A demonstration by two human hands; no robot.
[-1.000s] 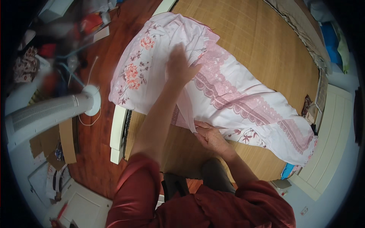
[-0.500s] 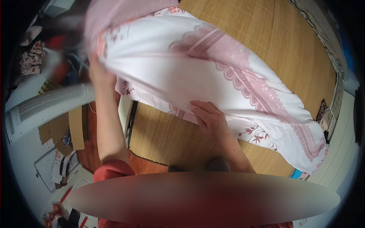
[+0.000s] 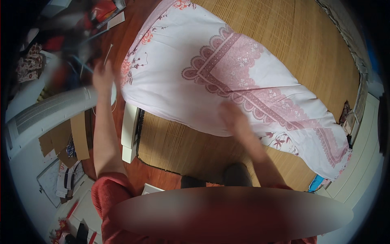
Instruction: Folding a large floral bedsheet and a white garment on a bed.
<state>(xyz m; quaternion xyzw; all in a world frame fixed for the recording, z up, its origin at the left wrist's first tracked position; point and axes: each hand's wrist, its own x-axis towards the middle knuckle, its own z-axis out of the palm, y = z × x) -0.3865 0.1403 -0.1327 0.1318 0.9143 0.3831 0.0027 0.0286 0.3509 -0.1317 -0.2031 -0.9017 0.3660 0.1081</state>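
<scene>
A white quilt (image 3: 174, 89) with pink lace-like bands and reddish flowers lies spread at a slant over a bamboo mat (image 3: 300, 53). Its left edge hangs near the end of the bed. Beyond that edge, apart from the cloth, is my left hand (image 3: 104, 75), its fingers smeared by motion. My right hand (image 3: 232, 116) is over the middle of the quilt, near the lace band. It is blurred too, and whether it touches the fabric I cannot tell.
At the left stand a white slatted appliance (image 3: 53, 110), cardboard (image 3: 80, 136) and a heap of mixed things, partly blurred. A white bed post (image 3: 129, 134) rises at the mat's corner. On the right is a pale headboard (image 3: 359, 142). Reddish wooden floor (image 3: 152, 175) shows below.
My left hand has come off the quilt's left edge and moved slightly left. That edge has dropped, and the quilt lies flatter with its pink underside turned down. My right hand has shifted slightly right.
</scene>
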